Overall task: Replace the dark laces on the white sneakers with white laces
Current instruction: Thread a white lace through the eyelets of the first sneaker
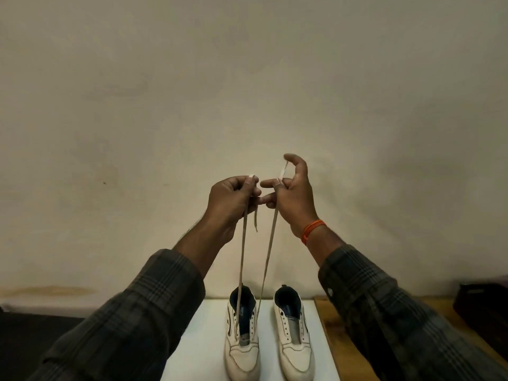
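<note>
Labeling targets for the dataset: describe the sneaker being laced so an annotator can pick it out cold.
Find the white board lying at the bottom of the view, below the wall. Two white sneakers stand on it side by side; take the left sneaker. Unlike the right sneaker, whose eyelets are bare, it has a white lace running up from its lowest eyelets to the left hand and right hand.

White board (321, 339) on wooden table (343, 350), two white sneakers (243, 334) (294, 334) side by side on it
</note>
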